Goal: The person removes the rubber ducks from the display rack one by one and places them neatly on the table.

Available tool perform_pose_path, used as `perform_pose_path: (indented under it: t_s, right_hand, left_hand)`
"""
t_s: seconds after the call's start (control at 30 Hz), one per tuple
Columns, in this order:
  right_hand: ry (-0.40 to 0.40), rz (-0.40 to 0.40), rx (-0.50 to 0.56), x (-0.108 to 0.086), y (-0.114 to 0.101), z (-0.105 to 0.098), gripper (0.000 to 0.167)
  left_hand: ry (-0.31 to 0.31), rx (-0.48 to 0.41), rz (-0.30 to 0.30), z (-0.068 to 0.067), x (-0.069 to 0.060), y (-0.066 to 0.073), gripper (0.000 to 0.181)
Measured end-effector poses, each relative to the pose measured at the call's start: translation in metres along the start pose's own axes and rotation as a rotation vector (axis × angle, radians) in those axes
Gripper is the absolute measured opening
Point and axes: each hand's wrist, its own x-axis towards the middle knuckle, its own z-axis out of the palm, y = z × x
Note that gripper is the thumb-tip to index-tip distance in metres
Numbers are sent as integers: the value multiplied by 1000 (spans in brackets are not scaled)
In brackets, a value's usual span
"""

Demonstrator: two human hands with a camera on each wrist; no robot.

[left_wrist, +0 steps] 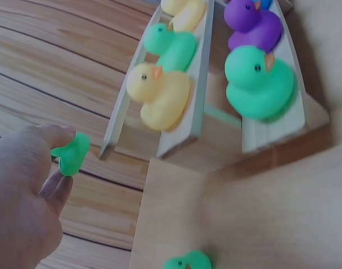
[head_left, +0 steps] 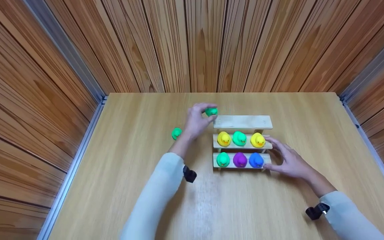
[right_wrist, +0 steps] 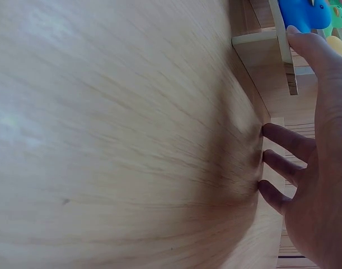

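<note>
A wooden rack (head_left: 242,122) with three tiers stands on the table. Its middle tier bears a yellow duck (head_left: 224,139), a green one (head_left: 239,138) and another yellow one (head_left: 258,140); the lowest bears a green duck (head_left: 223,159), a purple duck (head_left: 240,160) and a blue duck (head_left: 256,160). My left hand (head_left: 197,121) pinches a green duck (left_wrist: 74,154) beside the left end of the bare top tier. At the rack's right end, my right hand (head_left: 292,161) is spread, its thumb touching the lowest tier near the blue duck (right_wrist: 305,15).
Another green duck (head_left: 176,133) lies on the table (head_left: 128,160) left of the rack, near my left forearm. Wood-patterned walls (head_left: 202,46) close off the back and both sides.
</note>
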Motion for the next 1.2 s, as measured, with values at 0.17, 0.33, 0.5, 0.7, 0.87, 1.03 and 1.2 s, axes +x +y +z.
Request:
perform_pose_path:
  t_s: [0.17,0.33,0.5,0.7,0.87,1.03,1.2]
  right_hand:
    - [-1,4,-9,0,-1,2,104]
    - [4,5,-23,0,-1,1,104]
    - [3,8,-28,0,-2,0,103]
    - [6,5,-31,-1,0,0,104]
    - [4,11,-24,-1,0,1,105]
    - [5,10,-27,-1,-1,0,105]
    - [2,16,-33,0,-2,0,104]
  left_hand:
    - [35,27,10,-15,-5,-14,33]
    - [72,29,7,-32,-12,-31,33]
    - [98,9,-42,-51,-21,-45,33]
    - [117,-13,-70,-69,-29,-61,33]
    - [136,-21,-85,-81,-35,-72,33]
    - [164,-23,-114,-91,-40,-81,33]
    - [192,-30,-112,-98,-42,-88,33]
